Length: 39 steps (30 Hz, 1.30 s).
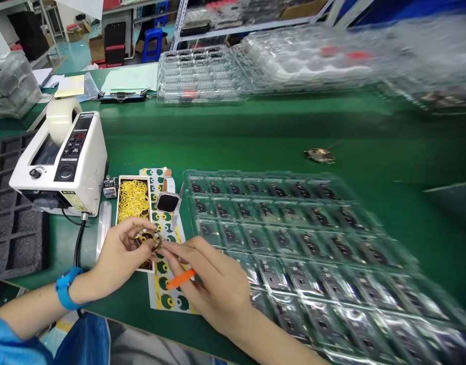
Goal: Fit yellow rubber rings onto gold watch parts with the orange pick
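My left hand [121, 253] holds a small round gold-toned part [149, 240] in its fingertips; its exact kind is hard to tell. My right hand [214, 286] reaches in from the lower right and grips an orange plastic pry tool [181, 279], with its fingertips at the round part. Beneath both hands lies a sheet of green and yellow round stickers [162, 284]. Just beyond sits a small box of yellow rings [133, 200], partly hidden by my left hand. A smartwatch with a dark screen [167, 201] lies on the sheet.
A clear tray of small dark components [289, 238] fills the right of the green mat. On the left stand a white tape dispenser [60, 162], a tally counter [109, 186] and a black foam tray [12, 203]. Stacked clear trays [198, 73] stand behind.
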Each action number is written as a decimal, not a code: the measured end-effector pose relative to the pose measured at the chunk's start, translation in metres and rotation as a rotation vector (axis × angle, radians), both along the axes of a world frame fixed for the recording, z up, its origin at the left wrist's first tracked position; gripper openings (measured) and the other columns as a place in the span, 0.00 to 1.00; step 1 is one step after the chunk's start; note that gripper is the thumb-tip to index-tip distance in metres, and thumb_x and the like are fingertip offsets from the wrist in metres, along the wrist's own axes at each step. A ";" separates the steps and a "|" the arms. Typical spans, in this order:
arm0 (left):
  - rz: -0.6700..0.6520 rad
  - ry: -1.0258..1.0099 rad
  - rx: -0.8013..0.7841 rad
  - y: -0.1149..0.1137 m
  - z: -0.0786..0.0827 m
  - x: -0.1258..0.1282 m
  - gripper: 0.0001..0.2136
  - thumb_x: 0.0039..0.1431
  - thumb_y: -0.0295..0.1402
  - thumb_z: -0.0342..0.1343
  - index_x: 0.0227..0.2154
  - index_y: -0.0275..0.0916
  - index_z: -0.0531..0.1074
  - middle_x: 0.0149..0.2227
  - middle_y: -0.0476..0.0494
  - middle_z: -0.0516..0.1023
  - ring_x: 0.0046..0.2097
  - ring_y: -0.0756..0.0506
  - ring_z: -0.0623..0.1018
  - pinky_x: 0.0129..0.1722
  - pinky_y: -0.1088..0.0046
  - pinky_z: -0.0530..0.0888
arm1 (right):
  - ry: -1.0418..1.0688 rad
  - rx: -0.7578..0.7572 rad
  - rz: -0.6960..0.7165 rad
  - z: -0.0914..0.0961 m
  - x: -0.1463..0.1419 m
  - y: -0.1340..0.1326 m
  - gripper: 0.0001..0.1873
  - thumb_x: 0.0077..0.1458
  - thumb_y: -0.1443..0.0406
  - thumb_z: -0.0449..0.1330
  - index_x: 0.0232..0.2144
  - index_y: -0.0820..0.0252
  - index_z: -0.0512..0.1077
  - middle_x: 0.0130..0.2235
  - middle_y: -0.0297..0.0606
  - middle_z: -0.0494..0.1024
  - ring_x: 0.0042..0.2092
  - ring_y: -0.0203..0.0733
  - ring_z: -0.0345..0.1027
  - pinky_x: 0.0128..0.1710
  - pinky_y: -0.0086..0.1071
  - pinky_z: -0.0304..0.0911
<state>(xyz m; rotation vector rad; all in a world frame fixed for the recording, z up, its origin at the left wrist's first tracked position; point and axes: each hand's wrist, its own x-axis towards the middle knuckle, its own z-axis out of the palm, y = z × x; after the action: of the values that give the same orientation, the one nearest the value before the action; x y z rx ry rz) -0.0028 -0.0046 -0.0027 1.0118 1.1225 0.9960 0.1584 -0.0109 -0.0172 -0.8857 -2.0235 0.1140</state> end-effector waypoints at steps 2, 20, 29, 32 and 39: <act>0.017 0.070 0.063 -0.004 -0.001 0.002 0.10 0.48 0.25 0.57 0.36 0.38 0.69 0.30 0.51 0.74 0.28 0.53 0.74 0.26 0.81 0.72 | 0.003 -0.008 -0.036 -0.003 -0.004 0.001 0.05 0.60 0.73 0.56 0.39 0.64 0.69 0.28 0.38 0.73 0.27 0.37 0.68 0.24 0.28 0.63; -0.131 0.428 0.388 -0.013 -0.014 -0.004 0.18 0.57 0.23 0.47 0.51 0.38 0.63 0.44 0.39 0.76 0.43 0.43 0.79 0.38 0.67 0.77 | 0.269 -0.429 0.045 0.005 -0.011 0.010 0.09 0.53 0.71 0.55 0.22 0.58 0.64 0.21 0.27 0.65 0.21 0.30 0.58 0.19 0.24 0.55; -0.168 0.430 0.414 -0.016 -0.008 -0.004 0.20 0.57 0.22 0.46 0.53 0.39 0.61 0.42 0.41 0.77 0.37 0.46 0.80 0.35 0.69 0.78 | 0.128 -0.181 -0.046 -0.006 -0.011 0.011 0.06 0.59 0.73 0.55 0.33 0.61 0.70 0.27 0.35 0.75 0.27 0.34 0.68 0.25 0.27 0.63; -0.184 0.461 0.451 -0.017 -0.007 -0.004 0.20 0.58 0.23 0.45 0.53 0.38 0.61 0.43 0.40 0.77 0.39 0.45 0.80 0.38 0.68 0.78 | 0.126 -0.179 -0.058 -0.006 -0.012 0.010 0.06 0.60 0.73 0.55 0.33 0.61 0.70 0.26 0.35 0.74 0.27 0.34 0.67 0.25 0.27 0.63; -0.238 0.448 0.480 -0.019 -0.007 -0.004 0.20 0.60 0.23 0.46 0.55 0.38 0.59 0.44 0.40 0.77 0.40 0.46 0.80 0.39 0.69 0.78 | 0.156 -0.189 -0.038 -0.007 -0.013 0.011 0.07 0.57 0.74 0.54 0.29 0.60 0.67 0.24 0.31 0.68 0.24 0.31 0.61 0.22 0.25 0.58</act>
<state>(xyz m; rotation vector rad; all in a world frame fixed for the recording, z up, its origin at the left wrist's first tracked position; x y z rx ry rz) -0.0070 -0.0232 -0.0102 1.7799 1.1047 0.8835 0.1449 -0.0002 -0.0238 -1.0012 -1.8714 0.3473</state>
